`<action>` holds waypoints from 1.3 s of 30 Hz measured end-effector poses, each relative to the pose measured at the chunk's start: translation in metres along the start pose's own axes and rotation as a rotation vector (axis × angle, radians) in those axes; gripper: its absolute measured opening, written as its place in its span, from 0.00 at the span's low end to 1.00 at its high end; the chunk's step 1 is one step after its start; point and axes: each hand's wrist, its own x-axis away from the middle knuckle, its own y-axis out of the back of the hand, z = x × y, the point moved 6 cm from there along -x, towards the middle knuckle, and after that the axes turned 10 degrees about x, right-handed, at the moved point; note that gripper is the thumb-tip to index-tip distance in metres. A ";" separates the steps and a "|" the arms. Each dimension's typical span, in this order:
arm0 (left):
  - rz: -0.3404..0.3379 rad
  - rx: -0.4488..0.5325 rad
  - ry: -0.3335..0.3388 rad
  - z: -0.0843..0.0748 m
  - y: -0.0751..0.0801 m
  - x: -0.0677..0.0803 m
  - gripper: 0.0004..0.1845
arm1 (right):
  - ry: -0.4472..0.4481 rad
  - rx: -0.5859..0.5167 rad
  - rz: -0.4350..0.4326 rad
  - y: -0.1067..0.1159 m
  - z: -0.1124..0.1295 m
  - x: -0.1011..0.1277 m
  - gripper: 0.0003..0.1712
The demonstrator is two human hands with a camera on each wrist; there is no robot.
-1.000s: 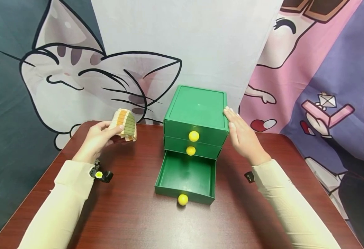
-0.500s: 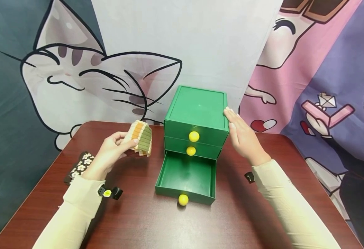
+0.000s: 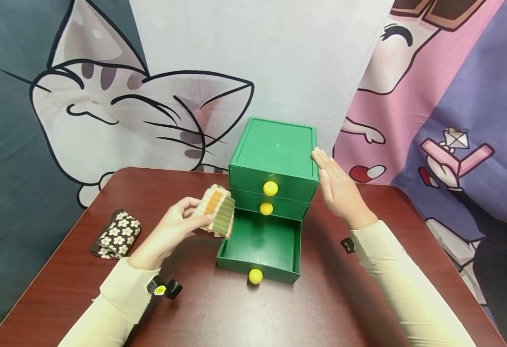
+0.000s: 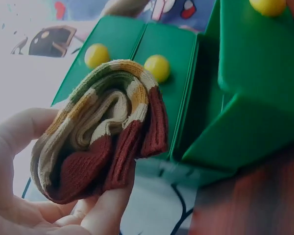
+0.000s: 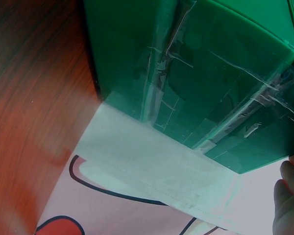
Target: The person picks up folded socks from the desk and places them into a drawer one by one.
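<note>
The left hand [image 3: 173, 231] grips the folded striped sock [image 3: 216, 212] just above the open bottom drawer's [image 3: 260, 243] left rim, while the flat, relaxed right hand [image 3: 338, 188] braces the green cabinet [image 3: 275, 152].

A folded striped sock bundle [image 3: 216, 216], orange, green and cream, sits tilted beside the open bottom drawer [image 3: 260, 246].
</note>
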 end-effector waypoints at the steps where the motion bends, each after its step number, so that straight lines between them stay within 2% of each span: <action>1: 0.009 0.010 0.001 0.001 -0.004 0.001 0.23 | 0.000 0.001 0.002 0.000 0.000 0.000 0.27; 6: 0.059 0.038 0.009 0.004 -0.024 0.001 0.23 | -0.008 0.002 0.008 0.000 0.000 0.000 0.27; 18: 0.143 0.031 0.014 0.012 -0.078 -0.006 0.21 | -0.012 -0.004 0.002 0.000 0.000 0.000 0.27; 21: 0.159 -0.010 0.021 0.016 -0.091 -0.007 0.22 | -0.013 -0.005 0.000 0.000 0.000 0.000 0.27; 26: 0.149 -0.079 0.027 0.024 -0.108 -0.010 0.22 | -0.014 -0.005 0.005 -0.001 0.000 0.000 0.27; 32: 0.127 -0.196 0.013 0.031 -0.120 -0.018 0.22 | -0.017 0.004 -0.004 -0.001 0.001 0.000 0.27; 39: 0.136 -0.280 0.059 0.042 -0.130 -0.026 0.21 | -0.015 0.007 -0.008 -0.001 0.000 0.000 0.27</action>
